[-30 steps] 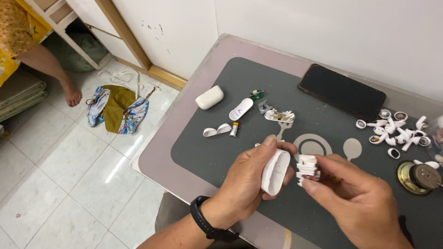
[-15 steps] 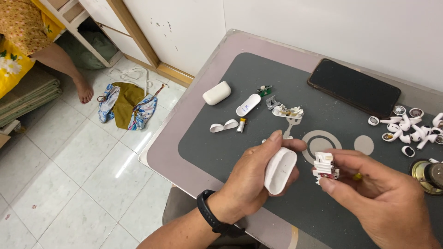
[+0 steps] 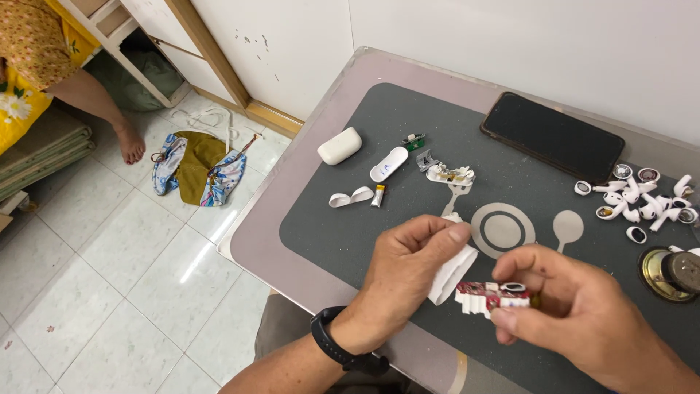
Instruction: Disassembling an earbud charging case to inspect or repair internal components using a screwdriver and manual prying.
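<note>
The table (image 3: 313, 241) fills most of the scene, with a dark grey work mat (image 3: 408, 211) laid over it and both hands working just above the mat's near edge. Beyond the right hand, far up the mat, a black phone (image 3: 552, 136) lies flat with its screen dark. The left hand (image 3: 408, 273), a black band on its wrist, is curled around a white plastic shell (image 3: 452, 273), thumb and fingers pinching it so only its lower end shows. Just beside it, the right hand (image 3: 576, 306) grips a small inner module (image 3: 490, 295), red and white with a dark ring on top, held by the fingertips and nearly touching the shell. Ahead of the left hand, well apart from it, a closed white earbud case (image 3: 339, 145) sits near the mat's far left corner. Between that case and the hands lie a white oval lid (image 3: 389, 163), a curled white strip (image 3: 349, 197) and a small cluster of loose parts (image 3: 450, 174). To the outer side of the right hand a heap of white earbuds (image 3: 642, 197) is scattered, and nearer that hand sits a round brass-coloured speaker (image 3: 674, 273). Off to the left hand's side, down on the tiled floor, lies a crumpled cloth bag (image 3: 197, 164), with another person's bare foot (image 3: 131, 142) close by.
</note>
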